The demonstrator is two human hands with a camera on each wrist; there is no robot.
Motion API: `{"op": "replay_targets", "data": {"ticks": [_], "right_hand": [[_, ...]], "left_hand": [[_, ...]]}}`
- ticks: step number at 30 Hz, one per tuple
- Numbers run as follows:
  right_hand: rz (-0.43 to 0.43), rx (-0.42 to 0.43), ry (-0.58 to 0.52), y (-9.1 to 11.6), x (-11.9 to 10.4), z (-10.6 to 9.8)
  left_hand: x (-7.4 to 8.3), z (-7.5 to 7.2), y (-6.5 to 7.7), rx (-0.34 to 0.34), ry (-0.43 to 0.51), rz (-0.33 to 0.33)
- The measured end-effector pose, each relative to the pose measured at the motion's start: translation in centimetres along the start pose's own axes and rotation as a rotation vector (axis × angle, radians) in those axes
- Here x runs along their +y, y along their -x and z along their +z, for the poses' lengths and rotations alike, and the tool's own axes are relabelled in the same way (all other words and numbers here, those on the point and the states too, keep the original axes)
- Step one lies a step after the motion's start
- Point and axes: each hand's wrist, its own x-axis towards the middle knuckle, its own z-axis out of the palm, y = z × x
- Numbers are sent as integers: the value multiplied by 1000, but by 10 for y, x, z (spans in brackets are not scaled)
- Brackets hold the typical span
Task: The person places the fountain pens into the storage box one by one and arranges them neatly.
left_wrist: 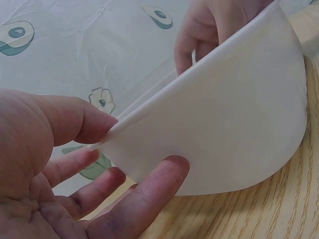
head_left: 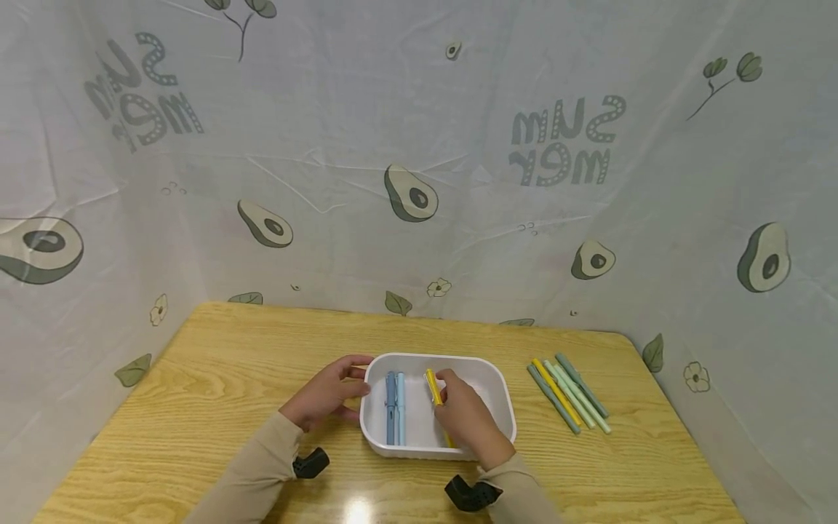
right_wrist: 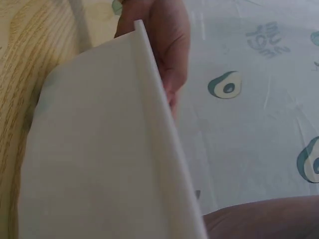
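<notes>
One yellow pen (head_left: 433, 386): your right hand (head_left: 466, 416) pinches it near the centre of the white tray (head_left: 419, 422). Two blue pens (head_left: 390, 407) lie inside, toward nine o'clock, where your left hand (head_left: 330, 393), fingers spread, touches the rim. Five pens (head_left: 568, 393) rest on the table (head_left: 216, 378) at three.

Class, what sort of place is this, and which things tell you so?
Probably an indoor tabletop workspace: a wood-grain table, an avocado-print sheet hanging behind it and at both sides, and pens lying beside and in a white tray.
</notes>
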Motion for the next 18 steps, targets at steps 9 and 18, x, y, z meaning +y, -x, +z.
{"op": "replay_targets", "data": {"ticks": [9,18], "right_hand": [[22,-14,126,-7,-8,8],[58,-48,86,-10,-11,9]], "left_hand": [[0,1,0,10,5,-1],[-3,0,-3,25,-1,-9]]}}
